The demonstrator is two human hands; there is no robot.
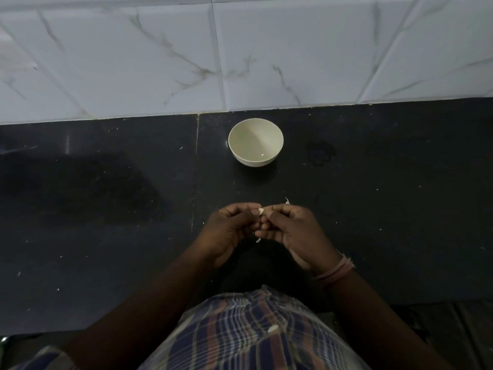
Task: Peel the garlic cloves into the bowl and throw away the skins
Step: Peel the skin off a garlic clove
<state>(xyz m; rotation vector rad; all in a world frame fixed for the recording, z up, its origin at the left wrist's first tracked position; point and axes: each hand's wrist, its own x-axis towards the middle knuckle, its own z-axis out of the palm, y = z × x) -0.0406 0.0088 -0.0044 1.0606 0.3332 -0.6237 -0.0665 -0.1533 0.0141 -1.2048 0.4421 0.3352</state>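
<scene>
From the head camera I look down at a black counter (pixel 106 209) with a wall of white marbled tiles (pixel 266 54) behind it. My two hands meet in the middle of the view, above the counter and near its front part.

My left hand (pixel 229 231) has its fingers curled, and its thumb and first fingers pinch a small pale garlic clove (pixel 260 211) at the tips. My right hand (pixel 290 231) comes from the other side, and its fingertips also pinch at the same clove, so the clove sits between both hands. How much skin is on the clove I cannot tell, it is too small. A thin white piece of skin (pixel 287 201) stands up just behind the fingers of my right hand; whether it lies on the counter or is stuck to a finger I cannot tell. Another small white scrap (pixel 258 240) shows below, in the gap between my two hands.

The bowl (pixel 255 141) is cream-coloured and stands upright on the counter, well beyond my hands and close to the tile wall. Inside it I see only one tiny pale fleck near the bottom.

On my right wrist there is a band of pinkish threads (pixel 334 273). At the bottom of the view my checked cloth (pixel 253 337) shows, with a small pale piece lying on it.
</scene>
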